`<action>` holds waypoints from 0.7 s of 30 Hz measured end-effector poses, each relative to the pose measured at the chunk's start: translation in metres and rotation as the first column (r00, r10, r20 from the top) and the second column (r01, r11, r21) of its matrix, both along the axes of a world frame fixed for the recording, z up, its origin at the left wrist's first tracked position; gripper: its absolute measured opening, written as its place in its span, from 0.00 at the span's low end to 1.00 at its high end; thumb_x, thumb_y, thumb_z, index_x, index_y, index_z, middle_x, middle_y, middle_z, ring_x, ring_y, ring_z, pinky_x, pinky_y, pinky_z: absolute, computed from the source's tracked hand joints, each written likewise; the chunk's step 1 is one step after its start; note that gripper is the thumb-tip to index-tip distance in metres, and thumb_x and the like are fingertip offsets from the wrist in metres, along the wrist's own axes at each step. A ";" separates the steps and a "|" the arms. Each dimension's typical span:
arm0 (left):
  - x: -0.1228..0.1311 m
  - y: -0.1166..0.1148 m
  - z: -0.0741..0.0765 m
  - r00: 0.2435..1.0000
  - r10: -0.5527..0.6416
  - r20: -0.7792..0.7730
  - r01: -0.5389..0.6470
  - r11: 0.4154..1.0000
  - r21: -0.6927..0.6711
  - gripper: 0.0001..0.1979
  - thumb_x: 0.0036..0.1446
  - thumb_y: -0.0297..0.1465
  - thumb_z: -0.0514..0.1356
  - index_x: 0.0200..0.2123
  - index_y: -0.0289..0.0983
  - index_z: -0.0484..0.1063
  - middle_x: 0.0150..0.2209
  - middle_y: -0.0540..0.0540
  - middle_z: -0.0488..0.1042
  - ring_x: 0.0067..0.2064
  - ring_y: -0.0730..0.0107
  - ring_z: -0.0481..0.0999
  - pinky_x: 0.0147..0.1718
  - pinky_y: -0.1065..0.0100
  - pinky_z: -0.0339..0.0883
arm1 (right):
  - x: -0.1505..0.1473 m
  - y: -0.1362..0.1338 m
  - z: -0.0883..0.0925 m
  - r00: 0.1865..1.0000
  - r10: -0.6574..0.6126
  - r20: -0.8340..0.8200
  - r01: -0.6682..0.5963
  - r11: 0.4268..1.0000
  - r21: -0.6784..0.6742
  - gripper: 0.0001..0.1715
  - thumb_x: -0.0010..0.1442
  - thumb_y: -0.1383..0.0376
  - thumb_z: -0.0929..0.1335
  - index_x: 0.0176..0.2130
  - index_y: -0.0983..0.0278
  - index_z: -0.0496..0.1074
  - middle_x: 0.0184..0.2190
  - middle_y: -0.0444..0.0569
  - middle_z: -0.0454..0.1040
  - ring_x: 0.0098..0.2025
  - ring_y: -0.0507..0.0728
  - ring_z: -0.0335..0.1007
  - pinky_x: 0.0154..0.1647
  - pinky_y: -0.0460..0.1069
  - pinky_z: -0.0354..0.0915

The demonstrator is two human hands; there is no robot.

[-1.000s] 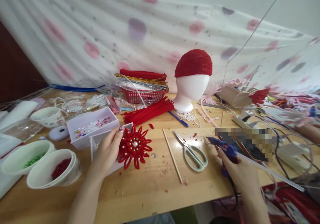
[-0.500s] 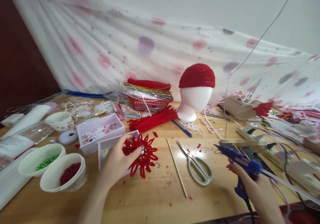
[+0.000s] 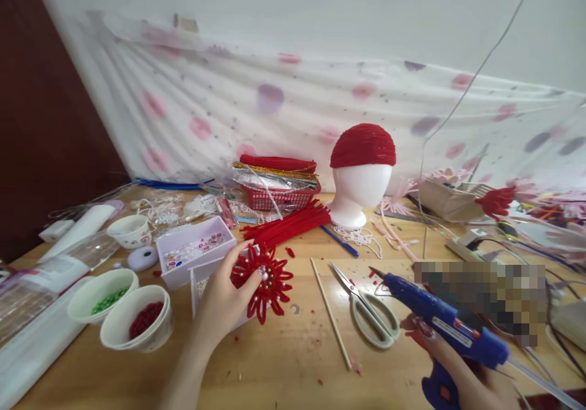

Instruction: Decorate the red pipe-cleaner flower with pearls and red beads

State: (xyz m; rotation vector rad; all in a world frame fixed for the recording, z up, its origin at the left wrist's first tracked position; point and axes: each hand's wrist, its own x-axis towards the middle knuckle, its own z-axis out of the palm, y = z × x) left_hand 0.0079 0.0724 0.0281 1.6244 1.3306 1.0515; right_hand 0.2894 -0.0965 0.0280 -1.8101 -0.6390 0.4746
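Note:
My left hand (image 3: 223, 297) is closed on a red pipe-cleaner flower (image 3: 274, 294), thumb across its centre, where pearl and green beads show. The looped petals fan out to the right of my fingers. At the lower right, my right hand (image 3: 458, 367) grips a blue hot glue gun (image 3: 439, 306), its nozzle pointing left and a clear glue stick coming out of the back. Between the two hands lie scissors (image 3: 373, 315) with pale green handles and a thin wooden stick (image 3: 330, 312). Behind the flower is a small white box (image 3: 198, 276), partly hidden by my left hand.
A white foam head (image 3: 359, 187) wrapped on top in red stands at the back. Red pipe cleaners (image 3: 290, 224) lie before a red basket (image 3: 284, 199). Bowls hold green beads (image 3: 108, 300) and dark red beads (image 3: 145, 320). A box (image 3: 167, 248) holds gems.
The glue gun has come nearer, left and up off the table's right side, and looks larger. The flower stays in my left hand. The whole view has shifted slightly.

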 end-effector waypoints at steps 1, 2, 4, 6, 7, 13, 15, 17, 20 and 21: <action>0.002 0.000 0.000 1.000 -0.016 -0.017 0.016 1.000 0.000 0.26 0.57 0.39 0.59 0.59 0.41 0.67 0.58 0.41 0.76 0.61 0.53 0.74 0.60 0.53 0.65 | -0.002 0.002 0.000 1.000 0.005 -0.013 -0.005 1.000 0.013 0.29 0.45 0.41 0.76 0.26 0.64 0.77 0.14 0.42 0.61 0.17 0.53 0.59 0.13 0.48 0.62; 0.003 0.001 -0.001 0.999 -0.022 -0.031 0.022 1.000 -0.007 0.26 0.57 0.38 0.59 0.59 0.40 0.67 0.57 0.41 0.78 0.60 0.52 0.75 0.59 0.53 0.66 | -0.005 0.005 0.000 1.000 0.019 -0.017 -0.018 1.000 0.017 0.28 0.44 0.41 0.76 0.25 0.63 0.76 0.13 0.42 0.61 0.17 0.53 0.59 0.13 0.48 0.61; 0.006 0.001 0.000 0.999 -0.014 -0.053 0.013 1.000 -0.028 0.24 0.57 0.38 0.58 0.57 0.40 0.68 0.53 0.42 0.80 0.56 0.51 0.78 0.55 0.53 0.68 | -0.012 0.012 0.000 0.999 0.053 0.005 -0.053 0.998 0.020 0.28 0.45 0.42 0.76 0.23 0.63 0.75 0.13 0.42 0.60 0.16 0.53 0.58 0.13 0.48 0.59; 0.008 0.001 0.000 0.997 -0.011 -0.075 0.008 0.999 -0.044 0.21 0.57 0.38 0.59 0.53 0.41 0.70 0.48 0.43 0.82 0.51 0.50 0.80 0.51 0.53 0.70 | -0.021 0.020 0.001 0.996 0.071 0.050 -0.072 0.997 0.034 0.28 0.46 0.41 0.76 0.23 0.64 0.75 0.14 0.42 0.62 0.17 0.52 0.58 0.15 0.47 0.58; 0.008 0.000 0.000 0.996 -0.008 -0.087 0.003 0.999 -0.053 0.19 0.57 0.38 0.59 0.51 0.41 0.70 0.45 0.43 0.83 0.49 0.50 0.81 0.50 0.53 0.70 | -0.027 0.024 0.001 0.994 0.083 0.065 -0.086 0.995 0.044 0.29 0.46 0.41 0.75 0.25 0.64 0.77 0.15 0.43 0.63 0.17 0.52 0.59 0.15 0.47 0.58; 0.004 0.000 -0.006 0.994 0.031 -0.101 -0.037 0.997 -0.064 0.21 0.59 0.41 0.57 0.54 0.41 0.68 0.47 0.42 0.81 0.48 0.50 0.80 0.49 0.52 0.68 | -0.052 0.054 0.002 0.962 0.261 0.084 -0.261 0.965 -0.013 0.34 0.47 0.36 0.73 0.28 0.65 0.77 0.16 0.42 0.64 0.17 0.51 0.58 0.16 0.46 0.58; 0.003 0.001 -0.009 0.995 0.035 -0.093 -0.041 0.997 -0.068 0.23 0.60 0.43 0.55 0.56 0.42 0.67 0.50 0.41 0.79 0.49 0.51 0.80 0.50 0.51 0.68 | -0.056 0.063 0.002 0.943 0.300 0.146 -0.301 0.954 -0.014 0.34 0.48 0.35 0.71 0.26 0.64 0.77 0.18 0.45 0.67 0.20 0.53 0.63 0.17 0.46 0.60; 0.002 0.001 -0.013 0.996 0.030 -0.080 -0.037 0.996 -0.084 0.24 0.60 0.43 0.55 0.57 0.42 0.67 0.52 0.40 0.77 0.50 0.51 0.79 0.51 0.51 0.69 | -0.057 0.071 0.000 0.926 0.323 0.195 -0.324 0.946 -0.026 0.35 0.49 0.35 0.70 0.26 0.64 0.78 0.19 0.46 0.67 0.22 0.55 0.66 0.17 0.46 0.61; 0.003 0.001 -0.018 0.997 0.055 -0.063 -0.059 0.996 -0.063 0.24 0.59 0.42 0.56 0.57 0.41 0.67 0.57 0.38 0.75 0.56 0.51 0.76 0.55 0.50 0.67 | -0.057 0.077 -0.004 0.918 0.344 0.195 -0.339 0.939 -0.061 0.34 0.51 0.35 0.70 0.26 0.63 0.77 0.17 0.45 0.66 0.22 0.56 0.67 0.15 0.46 0.61; 0.003 0.001 -0.019 0.996 0.075 -0.056 -0.077 0.996 -0.043 0.24 0.60 0.42 0.56 0.57 0.41 0.67 0.58 0.38 0.74 0.58 0.50 0.75 0.57 0.50 0.66 | -0.057 0.078 -0.006 0.918 0.347 0.192 -0.340 0.938 -0.071 0.33 0.51 0.35 0.70 0.26 0.63 0.77 0.16 0.45 0.65 0.21 0.55 0.66 0.15 0.46 0.60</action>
